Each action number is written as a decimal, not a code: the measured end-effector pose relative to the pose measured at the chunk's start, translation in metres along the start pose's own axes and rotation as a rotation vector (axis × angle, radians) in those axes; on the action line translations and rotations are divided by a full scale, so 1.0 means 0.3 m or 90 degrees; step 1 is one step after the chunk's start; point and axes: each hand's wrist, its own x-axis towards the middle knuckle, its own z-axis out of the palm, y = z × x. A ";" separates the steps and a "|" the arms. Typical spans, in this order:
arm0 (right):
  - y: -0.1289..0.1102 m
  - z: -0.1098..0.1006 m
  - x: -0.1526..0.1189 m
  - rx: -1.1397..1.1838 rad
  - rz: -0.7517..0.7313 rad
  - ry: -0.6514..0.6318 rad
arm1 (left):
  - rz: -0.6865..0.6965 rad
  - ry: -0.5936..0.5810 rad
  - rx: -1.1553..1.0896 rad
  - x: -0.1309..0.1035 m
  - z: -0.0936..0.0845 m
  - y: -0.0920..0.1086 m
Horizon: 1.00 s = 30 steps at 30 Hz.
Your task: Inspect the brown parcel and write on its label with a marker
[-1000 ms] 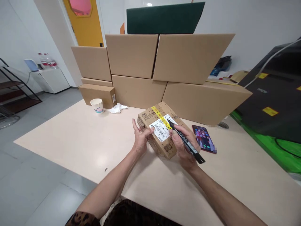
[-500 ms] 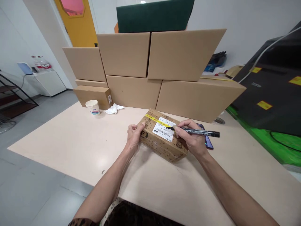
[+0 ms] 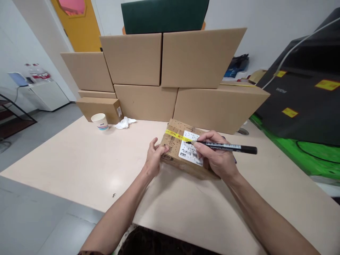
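A small cardboard box (image 3: 175,148) lies on the table, printed with dark marks and crossed by a strip of yellow tape (image 3: 175,135). On its top is a white shipping label (image 3: 188,152) covered in black marks. My left hand (image 3: 156,156) grips the box's left edge, thumb on top and index finger lifted away. In my right hand (image 3: 216,156) is a black marker pen (image 3: 231,147), pinched between thumb and fingers. Its tip touches or nearly touches the label beside the tape. A phone, mostly hidden, lies behind my right hand.
Large cardboard boxes (image 3: 146,102) are stacked along the table's far side, with a dark green box (image 3: 164,16) on top. A paper cup (image 3: 100,122) and crumpled tissue (image 3: 125,123) stand at the back left. To the right is a big black case (image 3: 300,95).
The box has turned and tipped a little in my hands. My left index finger has lifted and spread from the box. The marker still points at the label; the view has shifted slightly right.
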 end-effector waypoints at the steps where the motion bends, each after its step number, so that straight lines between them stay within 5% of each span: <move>1: 0.001 0.004 -0.005 -0.006 -0.005 0.004 | 0.025 0.032 0.006 -0.003 0.005 -0.007; 6: 0.013 0.038 -0.022 -0.077 -0.050 0.012 | 0.135 0.098 0.029 -0.012 0.012 -0.032; 13: 0.029 0.086 -0.033 -0.196 -0.125 0.083 | 0.150 0.082 0.040 -0.027 0.018 -0.044; 22: 0.041 0.085 -0.052 -0.236 -0.160 0.069 | 0.181 0.055 0.080 -0.055 0.031 -0.043; 30: 0.034 0.096 -0.045 -0.155 -0.127 0.108 | 0.192 0.055 0.093 -0.061 0.037 -0.042</move>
